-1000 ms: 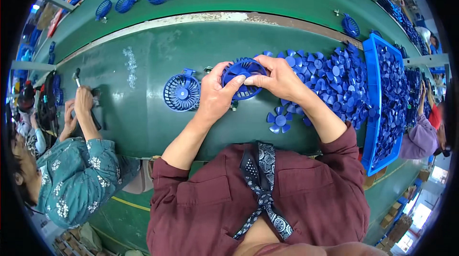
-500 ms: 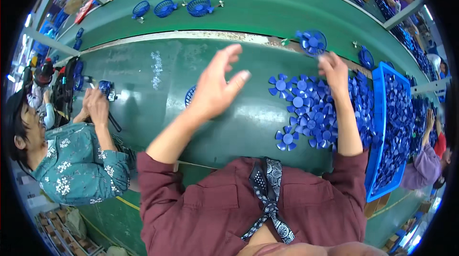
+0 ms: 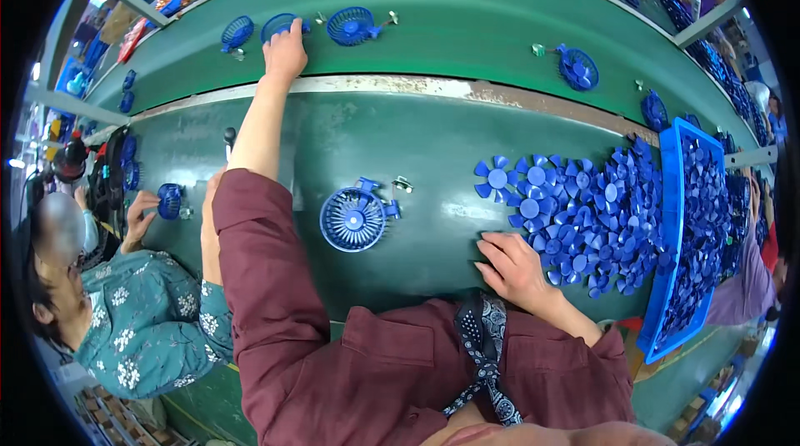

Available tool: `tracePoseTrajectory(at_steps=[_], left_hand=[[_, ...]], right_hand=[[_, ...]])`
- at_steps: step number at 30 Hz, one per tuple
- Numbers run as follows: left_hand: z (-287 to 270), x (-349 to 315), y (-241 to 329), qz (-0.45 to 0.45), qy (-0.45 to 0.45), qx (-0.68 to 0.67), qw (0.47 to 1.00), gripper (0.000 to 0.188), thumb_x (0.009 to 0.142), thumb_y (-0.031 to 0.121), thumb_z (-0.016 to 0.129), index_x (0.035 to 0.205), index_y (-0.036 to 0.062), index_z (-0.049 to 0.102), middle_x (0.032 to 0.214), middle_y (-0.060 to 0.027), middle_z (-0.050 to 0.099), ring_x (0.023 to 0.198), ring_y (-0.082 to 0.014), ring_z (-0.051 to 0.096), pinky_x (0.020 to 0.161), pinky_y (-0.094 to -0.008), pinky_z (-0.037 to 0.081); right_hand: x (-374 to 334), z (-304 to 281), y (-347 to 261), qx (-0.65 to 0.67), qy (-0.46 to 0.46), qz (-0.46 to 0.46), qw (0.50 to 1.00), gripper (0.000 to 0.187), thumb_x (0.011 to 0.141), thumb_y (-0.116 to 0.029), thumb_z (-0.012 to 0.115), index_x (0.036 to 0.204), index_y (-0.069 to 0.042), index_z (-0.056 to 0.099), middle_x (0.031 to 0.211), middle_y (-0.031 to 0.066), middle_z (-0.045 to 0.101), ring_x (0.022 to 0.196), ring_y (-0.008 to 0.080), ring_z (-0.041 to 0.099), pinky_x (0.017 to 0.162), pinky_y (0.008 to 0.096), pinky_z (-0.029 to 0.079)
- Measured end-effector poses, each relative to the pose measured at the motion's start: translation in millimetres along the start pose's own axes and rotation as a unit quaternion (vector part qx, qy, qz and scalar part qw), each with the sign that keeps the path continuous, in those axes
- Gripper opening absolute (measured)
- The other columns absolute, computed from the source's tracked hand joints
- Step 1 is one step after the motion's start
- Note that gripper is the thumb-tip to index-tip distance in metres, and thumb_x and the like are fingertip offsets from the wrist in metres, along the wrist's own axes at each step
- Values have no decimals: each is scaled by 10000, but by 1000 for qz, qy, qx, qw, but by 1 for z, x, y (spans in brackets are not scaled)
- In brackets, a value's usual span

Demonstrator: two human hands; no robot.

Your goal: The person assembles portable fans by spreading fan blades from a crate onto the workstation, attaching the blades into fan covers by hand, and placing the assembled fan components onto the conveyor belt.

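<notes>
My left hand [image 3: 285,54] reaches over the green conveyor belt, its fingers closed at the near rim of a round blue fan housing [image 3: 281,24]. My right hand [image 3: 517,271] rests on the green table close to my body, fingers apart and holding nothing. Just right of it spreads a heap of blue fan blades [image 3: 575,204]. Between my arms lies another blue fan housing [image 3: 354,219], its slatted inside facing up. A small circuit board [image 3: 402,185] sits beside that housing.
More fan housings [image 3: 351,26] lie along the belt. A blue crate [image 3: 667,238] full of blades stands at the right. On the left a co-worker in a flowered green shirt [image 3: 150,321] has one hand at a small blue housing [image 3: 170,201]. A pale ledge [image 3: 392,85] separates table and belt.
My left hand has gone from above the table to a housing on the belt. My right hand has drawn back from the belt's edge to the near table, leaving a housing on the belt.
</notes>
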State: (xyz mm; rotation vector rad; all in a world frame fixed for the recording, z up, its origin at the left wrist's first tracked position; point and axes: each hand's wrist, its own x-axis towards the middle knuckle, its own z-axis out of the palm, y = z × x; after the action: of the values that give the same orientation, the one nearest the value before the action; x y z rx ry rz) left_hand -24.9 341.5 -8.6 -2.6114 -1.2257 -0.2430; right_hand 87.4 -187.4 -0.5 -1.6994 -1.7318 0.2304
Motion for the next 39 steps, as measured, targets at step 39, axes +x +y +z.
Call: tracePoseTrajectory(at_steps=[39], left_hand=[[-92, -104, 107, 52, -2, -226, 973, 145, 884, 155, 524, 923, 20, 561, 896, -239, 638, 884, -411, 613, 731, -504, 483]], right_hand=[[58, -25, 14, -23, -47, 113, 992, 333, 814, -236, 678, 1081, -60, 583, 920, 166, 562, 819, 378, 606, 656, 462, 493]])
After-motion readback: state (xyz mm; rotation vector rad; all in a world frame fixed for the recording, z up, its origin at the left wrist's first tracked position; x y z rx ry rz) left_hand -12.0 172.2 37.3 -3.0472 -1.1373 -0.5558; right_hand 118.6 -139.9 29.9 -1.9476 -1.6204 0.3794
